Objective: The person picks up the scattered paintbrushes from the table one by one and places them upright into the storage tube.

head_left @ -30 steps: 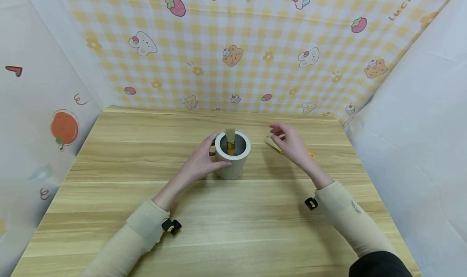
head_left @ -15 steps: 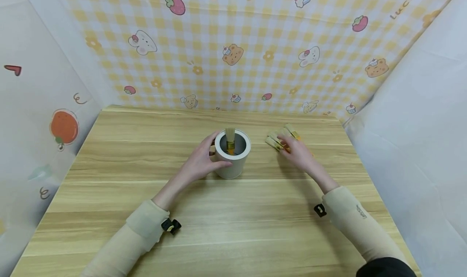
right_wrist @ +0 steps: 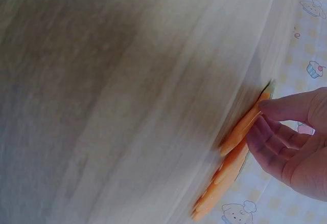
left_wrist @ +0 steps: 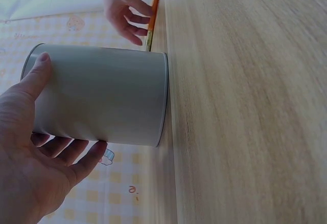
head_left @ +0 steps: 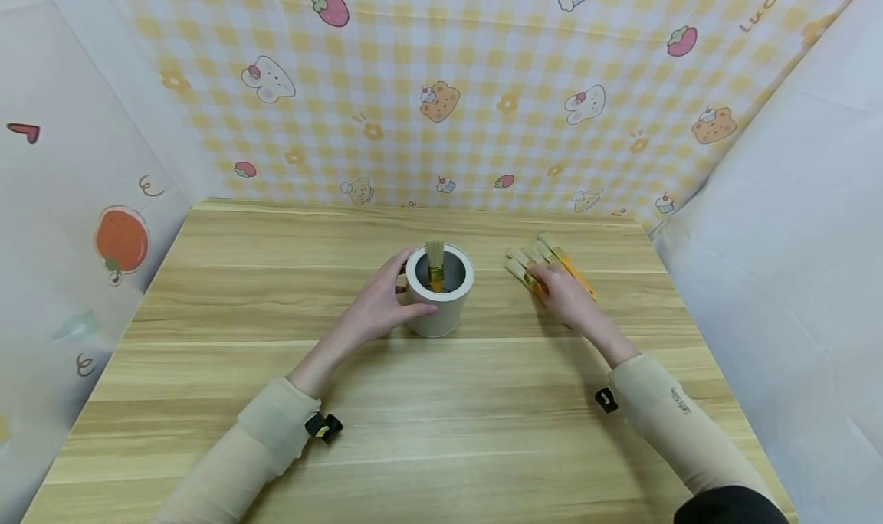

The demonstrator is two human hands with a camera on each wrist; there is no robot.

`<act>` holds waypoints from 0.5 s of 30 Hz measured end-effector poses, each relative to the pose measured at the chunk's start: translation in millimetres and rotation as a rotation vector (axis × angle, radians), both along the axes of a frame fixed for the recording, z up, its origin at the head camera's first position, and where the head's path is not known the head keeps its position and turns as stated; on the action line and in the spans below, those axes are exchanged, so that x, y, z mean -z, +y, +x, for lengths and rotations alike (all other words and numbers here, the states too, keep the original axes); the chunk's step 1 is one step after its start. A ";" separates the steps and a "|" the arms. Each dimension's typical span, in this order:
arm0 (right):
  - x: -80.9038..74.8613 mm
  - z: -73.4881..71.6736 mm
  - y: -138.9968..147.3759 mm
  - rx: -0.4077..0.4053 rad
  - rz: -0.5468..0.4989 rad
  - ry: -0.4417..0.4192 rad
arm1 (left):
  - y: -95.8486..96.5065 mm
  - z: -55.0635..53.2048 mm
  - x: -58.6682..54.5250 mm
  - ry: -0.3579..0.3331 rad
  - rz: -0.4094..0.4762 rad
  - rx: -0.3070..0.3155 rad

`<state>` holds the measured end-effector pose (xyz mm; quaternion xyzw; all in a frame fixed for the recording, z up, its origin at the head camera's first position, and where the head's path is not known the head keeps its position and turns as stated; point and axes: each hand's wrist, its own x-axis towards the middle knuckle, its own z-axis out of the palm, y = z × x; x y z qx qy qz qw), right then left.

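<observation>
A pale grey can point(head_left: 434, 323) stands upright near the middle of the table, its white rim facing up. My left hand point(head_left: 378, 306) grips its left side, thumb in front and fingers behind. Inside the can a paintbrush point(head_left: 435, 257) stands with bristles up and orange handle down. To the right, several flat paintbrushes lie side by side. My right hand point(head_left: 567, 298) is over their handles and pinches the nearest paintbrush point(head_left: 519, 270) near its metal band. In the right wrist view, thumb and fingers meet at that brush's orange handle point(right_wrist: 239, 132), with another handle point(right_wrist: 219, 185) beside it.
The wooden table point(head_left: 441, 417) runs back to a yellow checked cloth point(head_left: 414, 149) with cartoon prints. White sheets hang at the left point(head_left: 62, 263) and right point(head_left: 779, 225). A black wrist camera point(head_left: 323, 427) sits at the left cuff.
My right hand has come down from above the paintbrushes onto the nearest one, uncovering more of the row. The left hand and the can stay in place.
</observation>
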<state>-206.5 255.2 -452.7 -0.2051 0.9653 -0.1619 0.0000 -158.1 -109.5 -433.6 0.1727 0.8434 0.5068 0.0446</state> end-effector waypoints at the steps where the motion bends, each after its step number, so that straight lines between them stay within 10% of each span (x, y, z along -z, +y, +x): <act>1: 0.1 0.3 -0.4 0.003 0.007 -0.002 | -0.1 0.1 0.1 0.000 -0.002 0.000; 15: -11.0 -0.4 -5.1 0.025 0.039 -0.140 | -0.5 -0.1 -0.5 -0.015 -0.004 -0.006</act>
